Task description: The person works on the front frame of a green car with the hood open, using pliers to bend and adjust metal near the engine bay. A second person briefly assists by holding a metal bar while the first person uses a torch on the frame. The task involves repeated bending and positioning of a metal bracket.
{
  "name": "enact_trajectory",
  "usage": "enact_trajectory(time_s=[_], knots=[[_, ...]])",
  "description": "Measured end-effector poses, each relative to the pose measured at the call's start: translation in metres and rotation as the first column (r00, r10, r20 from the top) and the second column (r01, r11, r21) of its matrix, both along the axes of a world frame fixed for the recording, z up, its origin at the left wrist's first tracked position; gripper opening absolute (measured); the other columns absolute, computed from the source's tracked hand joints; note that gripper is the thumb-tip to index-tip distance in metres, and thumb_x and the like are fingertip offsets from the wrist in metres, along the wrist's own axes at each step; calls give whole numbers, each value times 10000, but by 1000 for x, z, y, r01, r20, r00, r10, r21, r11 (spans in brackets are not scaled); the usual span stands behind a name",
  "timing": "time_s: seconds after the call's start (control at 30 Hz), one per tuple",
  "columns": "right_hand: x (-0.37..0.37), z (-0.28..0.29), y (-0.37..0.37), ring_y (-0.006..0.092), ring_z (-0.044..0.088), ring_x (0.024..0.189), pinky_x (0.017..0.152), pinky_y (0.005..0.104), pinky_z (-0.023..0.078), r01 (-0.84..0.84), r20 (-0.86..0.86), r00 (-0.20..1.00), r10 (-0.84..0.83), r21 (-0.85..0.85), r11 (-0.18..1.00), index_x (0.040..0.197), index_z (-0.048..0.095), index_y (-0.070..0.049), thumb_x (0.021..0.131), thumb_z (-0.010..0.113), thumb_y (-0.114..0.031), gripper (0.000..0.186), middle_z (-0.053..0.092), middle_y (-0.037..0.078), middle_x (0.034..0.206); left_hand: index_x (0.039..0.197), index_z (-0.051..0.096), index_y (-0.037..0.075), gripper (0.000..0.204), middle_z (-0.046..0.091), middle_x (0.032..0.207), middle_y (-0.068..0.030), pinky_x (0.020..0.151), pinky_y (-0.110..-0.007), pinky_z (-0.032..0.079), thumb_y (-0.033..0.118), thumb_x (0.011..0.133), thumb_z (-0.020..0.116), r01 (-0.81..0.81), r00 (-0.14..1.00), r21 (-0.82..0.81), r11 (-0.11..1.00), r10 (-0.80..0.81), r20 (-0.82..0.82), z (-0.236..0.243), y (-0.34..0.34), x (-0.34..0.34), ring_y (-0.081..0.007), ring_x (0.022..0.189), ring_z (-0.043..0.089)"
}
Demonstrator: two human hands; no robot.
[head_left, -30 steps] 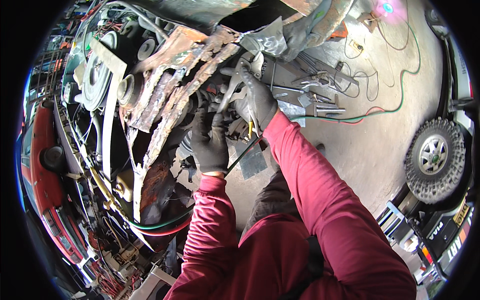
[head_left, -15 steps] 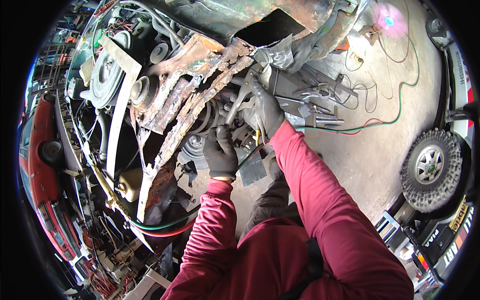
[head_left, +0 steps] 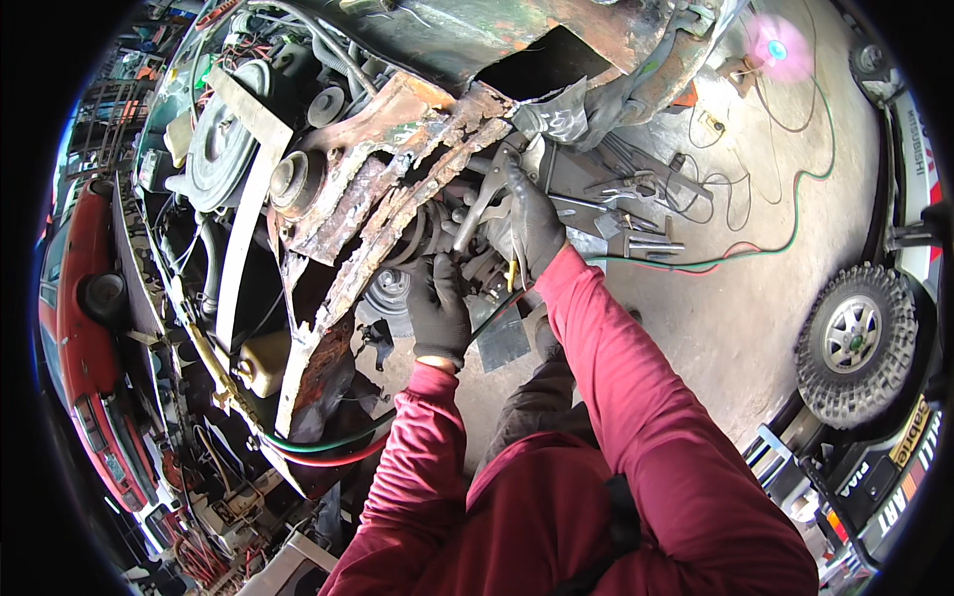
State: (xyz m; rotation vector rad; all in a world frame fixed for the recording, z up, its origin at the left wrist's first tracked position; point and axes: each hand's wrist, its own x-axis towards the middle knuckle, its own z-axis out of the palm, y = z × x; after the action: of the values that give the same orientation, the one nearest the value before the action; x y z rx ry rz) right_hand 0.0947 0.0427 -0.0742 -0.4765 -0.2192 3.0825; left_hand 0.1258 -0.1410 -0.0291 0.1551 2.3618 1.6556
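Observation:
My right hand (head_left: 535, 221) in a dark glove grips metal locking pliers (head_left: 477, 214) at the rusted, torn body panel (head_left: 397, 219), where the jaws reach the bent metal near its edge. My left hand (head_left: 437, 310), also gloved, has its fingers curled just below the pliers' lower end; whether they hold anything is hidden. Behind both hands are dark mechanical parts and a hub (head_left: 388, 290). A yellow fitting (head_left: 512, 273) hangs below the pliers beside dark hose.
An engine bay (head_left: 214, 139) with a long pale metal strip (head_left: 253, 189) lies left. Scattered tools (head_left: 651, 245), cables and hoses (head_left: 785, 248) lie on the concrete floor. A pink fan (head_left: 777, 50) stands back right; a red car (head_left: 81, 348) and an off-road wheel (head_left: 855, 343) flank the area.
The view has shifted, so the wreck sits slightly further right in frame. My left fingers have lowered from the pliers and curled; my right hand still grips them.

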Motion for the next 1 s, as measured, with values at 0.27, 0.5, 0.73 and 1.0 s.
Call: enact_trajectory(time_s=[0.27,0.5,0.73,1.0], knots=[[-4,-6,-6,363,577,1270,1037,757,533,34,26,999,-34,4,999,1632,427,-162,1114,626,-536,669,517,145,1530,1046,609,44,512,610,754,-54,602,-365,539,534,1172,526,-311,801,364,878,36,597,8,2,-6,-200,654,632],[-2,4,-6,334,479,1220,1022,731,549,57,-26,998,-54,131,990,1533,520,-51,1082,625,-641,751,466,177,1382,1083,630,8,514,640,861,-41,687,-320,526,498,1189,515,-58,990,106,993,44,134,10,5,3,-144,765,616],[-7,0,-7,339,594,1224,1017,739,535,31,89,995,-33,21,999,1625,441,-176,1130,573,-573,648,538,125,1516,1026,603,86,444,608,808,-53,621,-414,544,496,1180,528,-286,749,434,855,-83,657,4,-1,-9,-239,675,612],[-6,0,-8,312,616,1145,984,714,550,52,51,997,-54,54,997,1569,516,-150,1110,606,-586,639,593,121,1476,1064,618,20,431,635,780,-68,635,-323,537,425,1191,542,-21,1000,90,996,23,-15,4,5,2,-154,707,662]])
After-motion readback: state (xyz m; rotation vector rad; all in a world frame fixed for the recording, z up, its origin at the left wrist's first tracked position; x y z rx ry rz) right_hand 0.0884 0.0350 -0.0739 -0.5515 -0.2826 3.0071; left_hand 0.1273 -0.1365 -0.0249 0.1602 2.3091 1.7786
